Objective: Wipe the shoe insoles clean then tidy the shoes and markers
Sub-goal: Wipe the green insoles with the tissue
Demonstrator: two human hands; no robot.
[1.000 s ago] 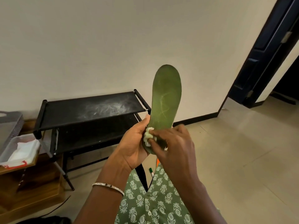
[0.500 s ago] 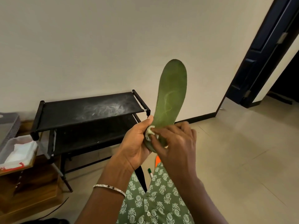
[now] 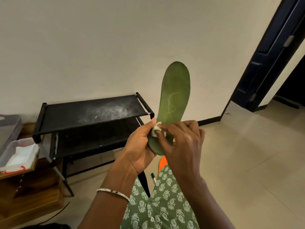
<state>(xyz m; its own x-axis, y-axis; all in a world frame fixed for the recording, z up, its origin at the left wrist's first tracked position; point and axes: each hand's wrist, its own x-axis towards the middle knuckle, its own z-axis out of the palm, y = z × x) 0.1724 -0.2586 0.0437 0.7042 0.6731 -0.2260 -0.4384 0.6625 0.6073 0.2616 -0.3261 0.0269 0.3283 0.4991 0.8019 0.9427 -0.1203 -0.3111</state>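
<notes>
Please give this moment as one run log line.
step: wiping | left hand: holds green insole upright by lower end | right hand: pinches white wipe on it | green marker: on floor

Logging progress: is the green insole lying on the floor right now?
No, the left hand holds the green insole up in the air.

I get soft, even indoor light, moderately bright, with a warm beige cast over the wall (image 3: 115, 47). The floor (image 3: 250, 146) tiles carry only a dull sheen. Shadows are faint and diffuse, darkest under the shoe rack (image 3: 74, 113); the doorway (image 3: 295, 80) at far right falls to near black. The wide lens bends the door frame (image 3: 264, 71) at the right edge. The insole (image 3: 176, 90) is sharp; the white wipe (image 3: 156, 130) reads pale, detail lost.
</notes>
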